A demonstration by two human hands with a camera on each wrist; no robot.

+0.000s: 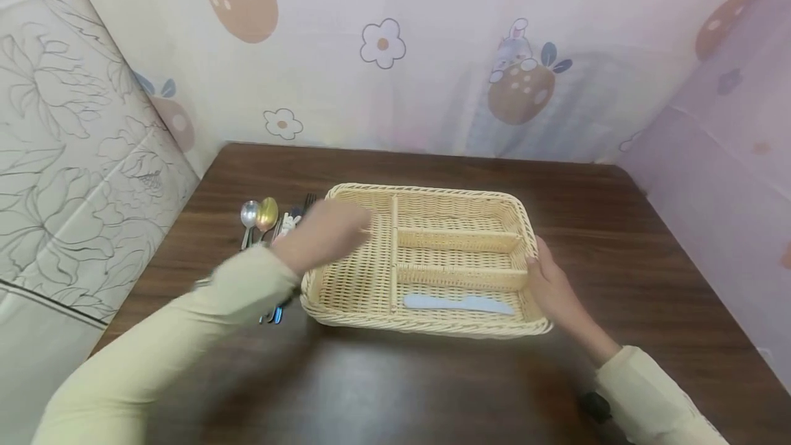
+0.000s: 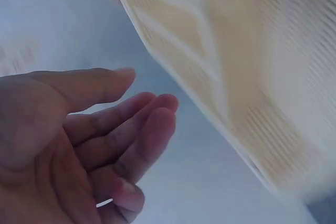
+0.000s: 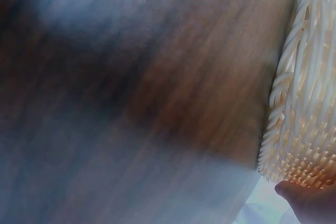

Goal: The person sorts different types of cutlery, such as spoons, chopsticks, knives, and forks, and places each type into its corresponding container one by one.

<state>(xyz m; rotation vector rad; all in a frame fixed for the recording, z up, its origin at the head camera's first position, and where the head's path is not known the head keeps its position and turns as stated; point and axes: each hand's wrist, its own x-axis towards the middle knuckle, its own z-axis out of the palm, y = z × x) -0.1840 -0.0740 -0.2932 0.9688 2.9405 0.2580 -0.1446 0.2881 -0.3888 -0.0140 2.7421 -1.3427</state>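
Left wrist | fingers [image 2: 153, 137] apart, gap to basket [image 2: 236, 72] edge | head: R fingers [image 1: 544, 258] clamped on R rim [image 1: 529, 232]

Soft, pale light fills the room. Whitish glare lies toward the near edge of the table [image 1: 364, 390], between soft shadows. I see the left hand [image 1: 324, 235] motion-blurred, the basket [image 2: 283, 77] smeared in the left wrist view, the right wrist view dimmer and streaked.

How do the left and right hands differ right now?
Left hand is empty, its fingers loosely bent; right hand holds the basket.
In the head view, left hand overlaps the basket's left end; right hand is at its right end.
Shared: both bare, both in pale yellow sleeves.
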